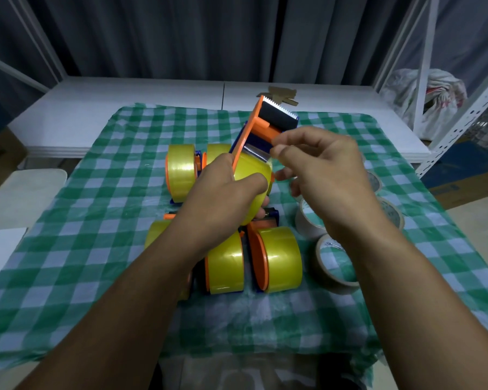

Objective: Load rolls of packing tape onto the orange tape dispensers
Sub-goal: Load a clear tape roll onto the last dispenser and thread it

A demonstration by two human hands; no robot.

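My left hand [223, 190] grips a yellow tape roll [251, 171] mounted on an orange tape dispenser [261, 123], held tilted above the cloth with its toothed blade pointing away. Thumb and forefinger of my right hand [319, 164] pinch the free end of the tape [258, 152] just below the dispenser's black roller. Several other orange dispensers carrying yellow rolls lie on the cloth: one at the far left [181, 171] and two in front [227, 263] [279, 258].
A green checked cloth [96, 220] covers the white table [124, 94]. Several empty cardboard tape cores [335, 263] lie to the right, partly behind my right arm. Cardboard scraps [282, 94] sit at the back. A white metal shelf frame [462, 108] stands at right.
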